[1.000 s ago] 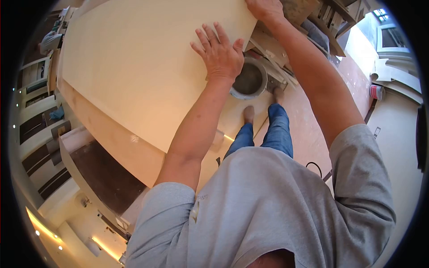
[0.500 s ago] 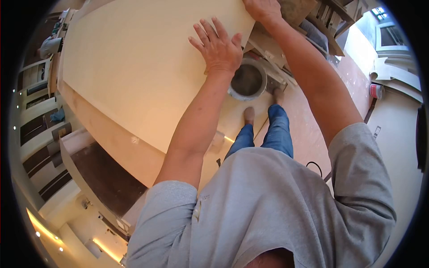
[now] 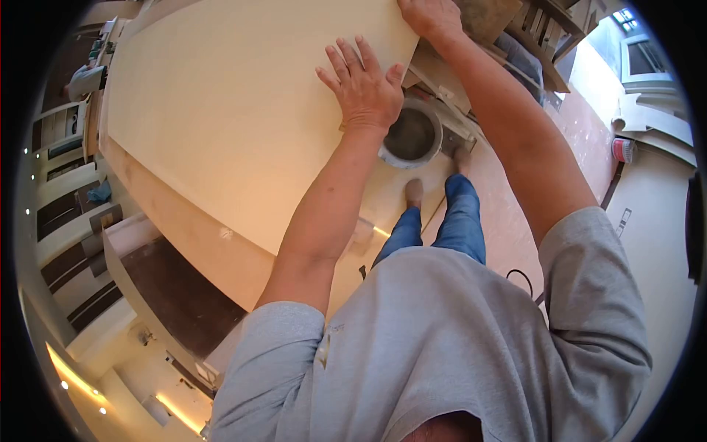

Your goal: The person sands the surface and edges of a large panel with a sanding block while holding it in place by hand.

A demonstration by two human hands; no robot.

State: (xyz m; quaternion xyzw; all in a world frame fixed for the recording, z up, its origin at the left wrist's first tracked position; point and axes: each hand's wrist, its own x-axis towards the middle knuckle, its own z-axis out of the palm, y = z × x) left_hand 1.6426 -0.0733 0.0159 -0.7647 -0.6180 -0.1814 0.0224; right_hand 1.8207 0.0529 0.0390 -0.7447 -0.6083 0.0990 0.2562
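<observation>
A large pale cream board [image 3: 221,110] lies flat on top of a wider sheet [image 3: 177,236] whose edge sticks out below it. My left hand [image 3: 366,88] rests palm down near the board's right edge, fingers spread and thumb out to the side. Farther up that edge, my right hand [image 3: 433,20] has its fingers bent around the board's border; the fingertips are partly hidden at the top of the picture. Just below the board's right edge, a round bucket [image 3: 434,140] with greyish contents stands on the floor near my feet.
Stacked wood offcuts [image 3: 541,44] lie beyond my right arm. At right, a red and white can [image 3: 622,150] stands by pale panels [image 3: 655,129]. A dark brown panel [image 3: 177,295] sits at lower left. Another person [image 3: 85,81] is in the far left background.
The view has shifted slightly. My left hand has moved a little down and right over the board. My right hand stays at the board's edge.
</observation>
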